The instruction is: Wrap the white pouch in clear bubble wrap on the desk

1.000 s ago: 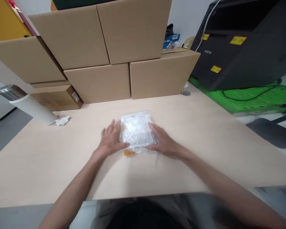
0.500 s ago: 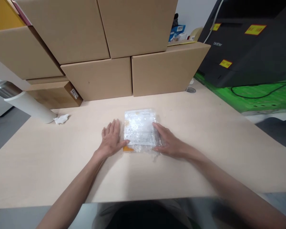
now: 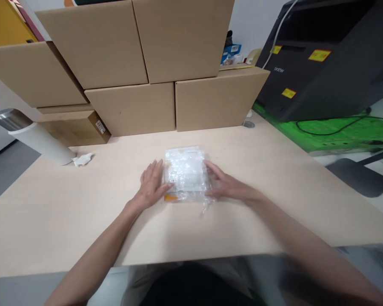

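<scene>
Lying flat on the table [image 3: 83, 221], clear packet [image 3: 185, 173], contents unclear, left hand [image 3: 151, 185] and right hand [image 3: 225, 185] open-palmed, flanking it.

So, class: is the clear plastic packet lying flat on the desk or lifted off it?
Lying flat. The packet rests on the desk, with the left hand and right hand at its sides.

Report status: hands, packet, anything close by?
Left hand flat at clear plastic packet's left edge. Right hand flat at its right edge. Packet lies flat on the table. Nothing close around it.
</scene>
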